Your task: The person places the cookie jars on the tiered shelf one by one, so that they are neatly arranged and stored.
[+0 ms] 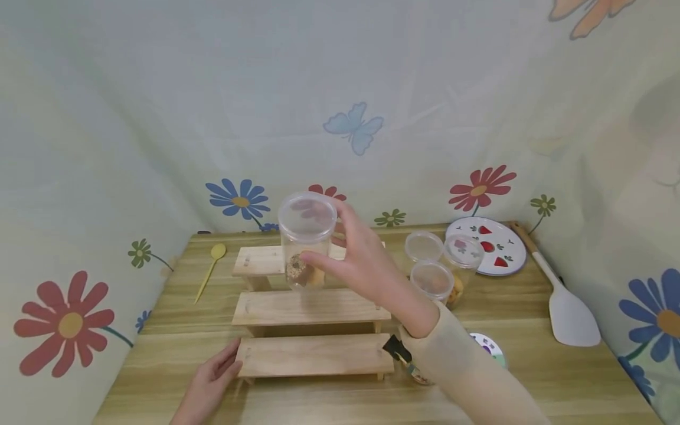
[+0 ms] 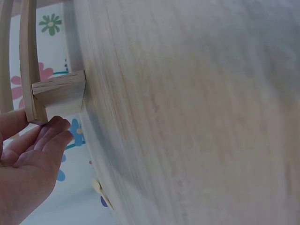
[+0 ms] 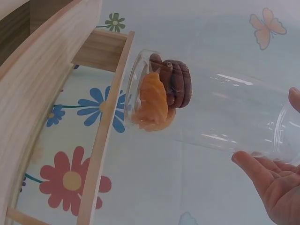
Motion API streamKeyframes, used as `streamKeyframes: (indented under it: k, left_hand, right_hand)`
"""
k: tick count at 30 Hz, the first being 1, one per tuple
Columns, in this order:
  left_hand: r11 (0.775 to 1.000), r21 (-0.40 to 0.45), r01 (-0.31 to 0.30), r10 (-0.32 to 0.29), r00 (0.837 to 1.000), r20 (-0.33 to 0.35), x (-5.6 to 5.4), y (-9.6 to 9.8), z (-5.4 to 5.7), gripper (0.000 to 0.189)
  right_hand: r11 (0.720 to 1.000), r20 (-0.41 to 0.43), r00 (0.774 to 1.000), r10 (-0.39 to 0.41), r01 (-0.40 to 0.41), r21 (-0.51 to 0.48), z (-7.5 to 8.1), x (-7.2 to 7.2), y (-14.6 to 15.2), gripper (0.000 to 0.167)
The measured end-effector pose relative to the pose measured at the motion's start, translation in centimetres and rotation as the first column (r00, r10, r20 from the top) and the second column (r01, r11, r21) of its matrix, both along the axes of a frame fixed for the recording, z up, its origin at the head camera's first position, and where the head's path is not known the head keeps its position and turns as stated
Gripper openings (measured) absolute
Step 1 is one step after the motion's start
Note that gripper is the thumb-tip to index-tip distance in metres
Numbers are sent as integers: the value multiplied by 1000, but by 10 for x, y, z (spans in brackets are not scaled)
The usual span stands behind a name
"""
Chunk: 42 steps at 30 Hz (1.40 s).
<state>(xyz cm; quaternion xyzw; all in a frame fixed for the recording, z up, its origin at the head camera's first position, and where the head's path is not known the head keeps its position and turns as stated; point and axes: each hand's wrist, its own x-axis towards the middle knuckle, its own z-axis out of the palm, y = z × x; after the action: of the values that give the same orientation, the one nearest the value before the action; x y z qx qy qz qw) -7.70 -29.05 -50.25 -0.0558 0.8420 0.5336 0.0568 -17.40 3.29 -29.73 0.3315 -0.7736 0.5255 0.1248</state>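
Note:
My right hand (image 1: 366,262) grips a clear lidded jar (image 1: 305,230) near its top, thumb on one side and fingers on the other. A few brown and orange pieces, like cookies (image 3: 157,96), sit in the bottom of the jar. The jar is held upright over the three-step wooden rack (image 1: 313,307), overlapping its top step in the head view. At the rack's lowest step, my left hand (image 1: 209,381) pinches the left end; the left wrist view shows thumb and fingers (image 2: 51,136) on either side of the board's corner.
Several more clear jars (image 1: 432,280) stand right of the rack, near a strawberry-patterned plate (image 1: 512,251) and a white spatula (image 1: 574,319). A yellow spoon (image 1: 209,268) lies at left. Partly behind the right sleeve are a black-clipped item (image 1: 398,349) and a small round colored disc (image 1: 491,348).

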Motion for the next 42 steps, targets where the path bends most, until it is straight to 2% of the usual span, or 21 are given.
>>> streamKeyframes:
  k: [7, 14, 21, 28, 36, 42]
  left_hand:
    - [999, 45, 10, -8, 999, -37, -2, 4, -2, 51]
    - [999, 51, 16, -15, 1000, -16, -3, 4, -4, 51]
    - [999, 40, 10, -10, 1000, -5, -2, 2, -2, 50]
    - [999, 47, 5, -4, 1000, -25, -2, 0, 0, 50]
    - [999, 53, -3, 3, 1000, -7, 0, -1, 1, 50]
    - [998, 70, -5, 8, 999, -35, 0, -1, -3, 49]
  right_hand:
    - [999, -10, 999, 35, -35, -9, 4, -10, -12, 84]
    - [996, -26, 999, -37, 39, 77, 3, -24, -20, 85]
    - [999, -32, 999, -37, 39, 38, 4, -38, -36, 85]
    - [996, -15, 997, -72, 72, 51, 5, -45, -47, 86]
    - [997, 26, 998, -59, 57, 57, 0, -51, -54, 88]
    - [994, 7, 998, -68, 67, 87, -2, -56, -62, 85]
